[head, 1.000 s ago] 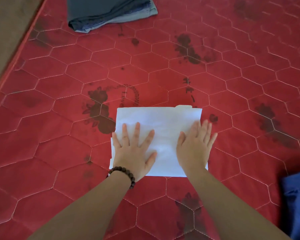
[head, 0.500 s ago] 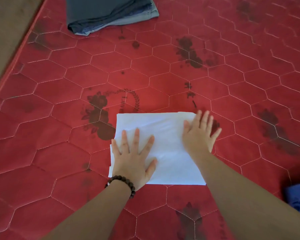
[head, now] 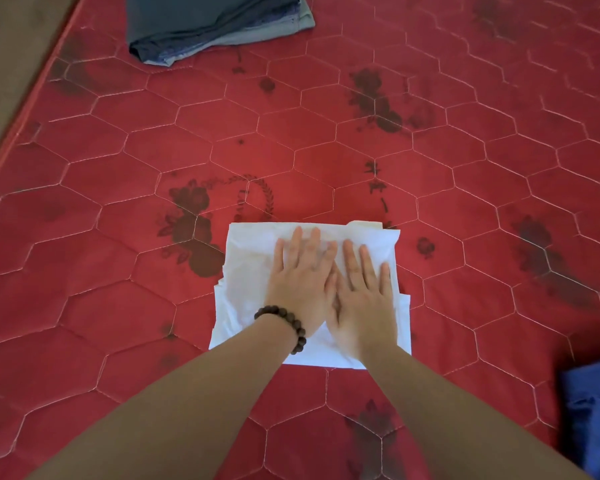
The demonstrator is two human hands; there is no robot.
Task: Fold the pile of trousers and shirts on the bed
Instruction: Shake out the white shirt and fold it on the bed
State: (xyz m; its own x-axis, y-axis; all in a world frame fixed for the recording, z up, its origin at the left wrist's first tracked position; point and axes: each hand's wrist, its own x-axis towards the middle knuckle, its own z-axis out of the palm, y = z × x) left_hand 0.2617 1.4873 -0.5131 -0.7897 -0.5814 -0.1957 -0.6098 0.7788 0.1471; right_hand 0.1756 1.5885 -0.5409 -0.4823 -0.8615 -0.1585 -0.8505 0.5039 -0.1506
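Note:
A folded white shirt (head: pixel 246 271) lies flat on the red quilted bed (head: pixel 118 306), near the middle of the view. My left hand (head: pixel 300 282), with a dark bead bracelet at the wrist, rests palm down on the shirt's centre with fingers spread. My right hand (head: pixel 362 292) lies flat beside it, touching it, on the shirt's right half. Neither hand grips the cloth. The hands hide the shirt's middle and lower part.
A stack of folded dark grey and blue garments (head: pixel 208 22) sits at the far top of the bed. A blue garment (head: pixel 596 420) lies at the right edge. The bed's left edge (head: pixel 25 109) runs diagonally, with brown floor beyond it.
Both hands have slid together toward the shirt's centre; the right hand came in from the right edge, the left moved right and up. The shirt's left side now looks rumpled.

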